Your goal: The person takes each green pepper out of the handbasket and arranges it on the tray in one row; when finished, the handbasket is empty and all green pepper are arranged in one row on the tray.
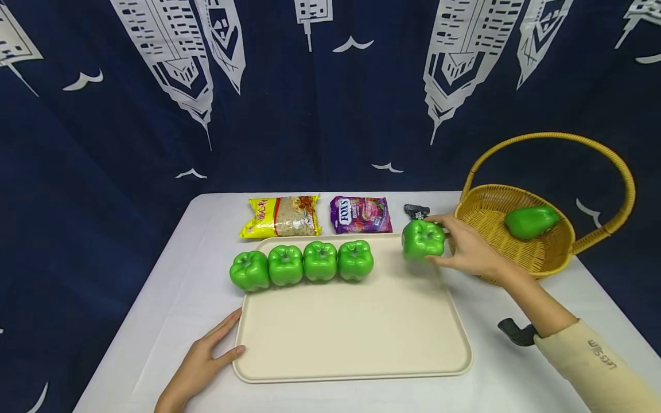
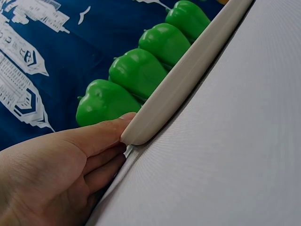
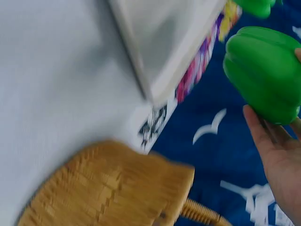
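Observation:
My right hand (image 1: 467,246) grips a green bell pepper (image 1: 422,240) between thumb and fingers over the tray's back right corner. In the right wrist view the bell pepper (image 3: 265,73) is raised above the tray's rim. Four-lobed and glossy, several more green bell peppers (image 1: 320,261) stand side by side along the back left of the cream tray (image 1: 351,338). My left hand (image 1: 201,361) rests at the tray's left edge with its fingers spread. The left wrist view shows fingertips of that hand (image 2: 70,165) touching the tray's rim (image 2: 174,89).
At the right stands a wicker basket (image 1: 496,201) with a tall handle, a green pepper (image 1: 532,222) inside. Behind the tray lie a yellow food bag (image 1: 281,217), a purple Fox's candy bag (image 1: 361,215) and a small black item (image 1: 416,211). A black object (image 1: 516,332) lies beside my right forearm.

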Demonstrator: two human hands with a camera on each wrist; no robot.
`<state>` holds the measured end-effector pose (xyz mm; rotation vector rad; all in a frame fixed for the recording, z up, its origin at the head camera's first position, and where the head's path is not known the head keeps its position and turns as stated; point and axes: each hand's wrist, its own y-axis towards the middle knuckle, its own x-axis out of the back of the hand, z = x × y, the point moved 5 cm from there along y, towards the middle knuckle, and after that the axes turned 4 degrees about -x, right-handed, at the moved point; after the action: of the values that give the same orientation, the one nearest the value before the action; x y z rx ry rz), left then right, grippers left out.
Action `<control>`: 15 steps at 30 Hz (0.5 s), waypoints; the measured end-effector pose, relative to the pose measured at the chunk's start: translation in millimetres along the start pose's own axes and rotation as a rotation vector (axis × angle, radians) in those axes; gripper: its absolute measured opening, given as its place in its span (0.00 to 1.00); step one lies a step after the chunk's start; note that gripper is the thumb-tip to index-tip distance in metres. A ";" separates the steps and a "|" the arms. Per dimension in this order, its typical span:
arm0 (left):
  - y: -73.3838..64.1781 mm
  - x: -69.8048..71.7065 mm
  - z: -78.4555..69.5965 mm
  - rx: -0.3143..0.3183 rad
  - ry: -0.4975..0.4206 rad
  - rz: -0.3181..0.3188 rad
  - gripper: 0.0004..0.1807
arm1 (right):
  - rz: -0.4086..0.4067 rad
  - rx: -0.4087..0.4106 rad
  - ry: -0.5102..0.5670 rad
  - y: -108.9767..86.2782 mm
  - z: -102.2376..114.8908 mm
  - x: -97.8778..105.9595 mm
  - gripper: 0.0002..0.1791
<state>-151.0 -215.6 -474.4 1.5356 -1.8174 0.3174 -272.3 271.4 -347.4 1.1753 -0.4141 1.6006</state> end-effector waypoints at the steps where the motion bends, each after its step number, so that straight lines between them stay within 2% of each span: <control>1: -0.1 -0.2 0.5 -0.001 0.002 -0.002 0.35 | 0.020 0.020 0.000 1.3 3.4 -6.3 0.40; 7: -0.4 -0.4 0.6 -0.013 0.010 -0.010 0.35 | 0.099 0.106 -0.054 8.2 13.5 -39.4 0.38; 15: -0.6 -0.3 0.6 -0.011 0.008 -0.005 0.35 | 0.172 0.117 -0.039 12.7 21.7 -60.7 0.41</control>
<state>-150.7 -215.9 -475.2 1.5293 -1.8061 0.3096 -275.7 217.6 -385.0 1.2897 -0.4627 1.7719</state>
